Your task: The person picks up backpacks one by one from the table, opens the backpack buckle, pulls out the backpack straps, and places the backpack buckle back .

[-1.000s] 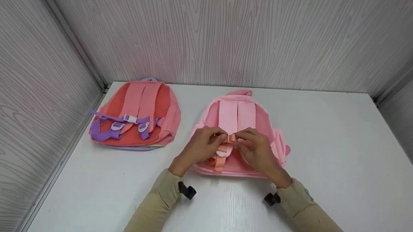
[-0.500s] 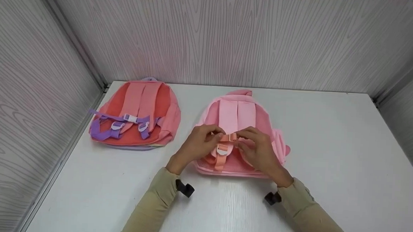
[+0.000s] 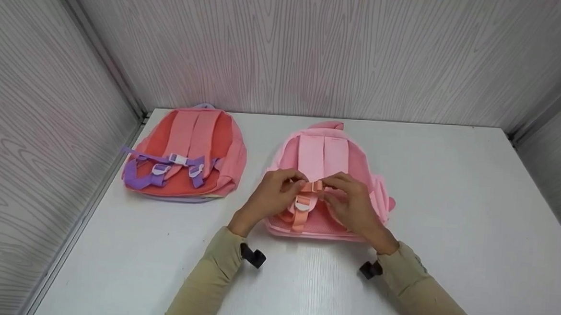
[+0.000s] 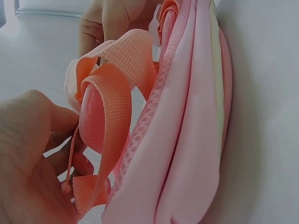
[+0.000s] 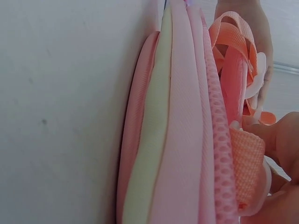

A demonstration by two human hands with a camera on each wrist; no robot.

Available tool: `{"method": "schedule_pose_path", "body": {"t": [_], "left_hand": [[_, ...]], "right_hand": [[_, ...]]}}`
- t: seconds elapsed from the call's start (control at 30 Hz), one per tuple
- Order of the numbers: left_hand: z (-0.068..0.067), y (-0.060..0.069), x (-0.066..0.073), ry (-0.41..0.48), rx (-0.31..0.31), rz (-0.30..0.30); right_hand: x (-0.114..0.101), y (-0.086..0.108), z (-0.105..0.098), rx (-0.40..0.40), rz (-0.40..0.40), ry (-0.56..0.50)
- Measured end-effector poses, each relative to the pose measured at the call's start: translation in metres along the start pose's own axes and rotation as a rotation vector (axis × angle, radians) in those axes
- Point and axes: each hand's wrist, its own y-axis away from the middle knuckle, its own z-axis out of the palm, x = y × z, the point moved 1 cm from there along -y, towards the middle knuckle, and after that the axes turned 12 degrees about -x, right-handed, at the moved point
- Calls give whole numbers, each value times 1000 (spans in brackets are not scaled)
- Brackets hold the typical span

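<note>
A pink backpack [image 3: 311, 156] lies back-side up on the white table in the head view. Over the lower part of its shoulder straps, both hands hold an orange webbing strap [image 3: 317, 186] stretched between them. The left hand [image 3: 275, 193] pinches its left part between thumb and fingers; the right hand [image 3: 352, 204] grips the right end with curled fingers. Just below hangs a white adjuster buckle [image 3: 302, 205] with orange webbing. From the left wrist, looped orange webbing [image 4: 117, 112] stands out from the mesh back. The fingertips of the right hand [image 5: 282, 154] are partly hidden.
Left of the hands lies a coral backpack [image 3: 230, 162] with purple webbing [image 3: 137, 183] and white buckles. Grey wood-grain panels [image 3: 286, 52] rise behind and at both sides of the white table [image 3: 450, 209].
Over the last second the left hand has shifted slightly left and up, and more of the orange strap shows between the hands. The right hand has hardly moved.
</note>
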Motion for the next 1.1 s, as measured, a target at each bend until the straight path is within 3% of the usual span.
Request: {"method": "schedule_pose_path", "body": {"t": [1.1], "left_hand": [[10,0,3,17,-5,-15]], "right_hand": [[0,0,4,7,-44,13]]}}
